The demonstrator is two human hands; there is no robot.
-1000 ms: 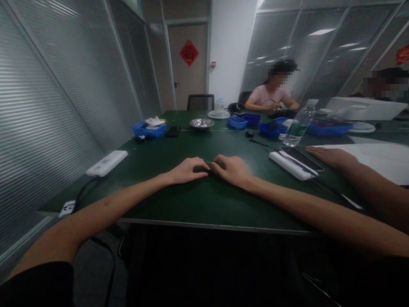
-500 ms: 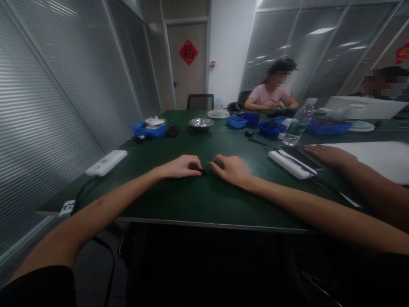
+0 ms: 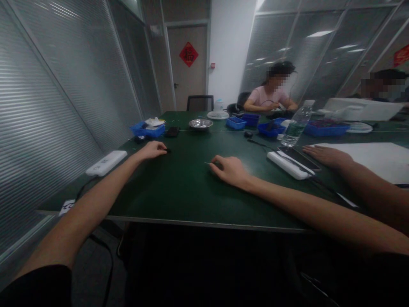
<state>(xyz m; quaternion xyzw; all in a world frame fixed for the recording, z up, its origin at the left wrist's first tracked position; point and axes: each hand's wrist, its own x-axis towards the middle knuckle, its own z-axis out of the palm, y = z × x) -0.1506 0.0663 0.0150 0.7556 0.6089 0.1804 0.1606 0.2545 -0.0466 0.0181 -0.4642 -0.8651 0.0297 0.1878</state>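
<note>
My left hand [image 3: 153,150] is over the left part of the dark green table [image 3: 179,196], its fingers pinched on a small black piece [image 3: 168,150]. In front of the table's middle, my right hand [image 3: 228,169] holds a thin, pale pin-like piece [image 3: 207,163] between thumb and forefinger, its tip pointing left. Beyond the hands stands a round metal bowl [image 3: 200,124] with small things in it that are too small to make out. A black object [image 3: 172,131] lies just past my left hand.
A blue basket [image 3: 148,129] with white tissue stands at the back left. White power banks [image 3: 107,163] [image 3: 290,165] lie on both sides. Right of them are a phone [image 3: 300,158], a bottle [image 3: 295,128] and another person's hand [image 3: 329,155]. Across the table sits a person [image 3: 266,96].
My left hand has moved left and away from me, carrying the small black piece away from my right hand. My right hand has stayed nearly in place.
</note>
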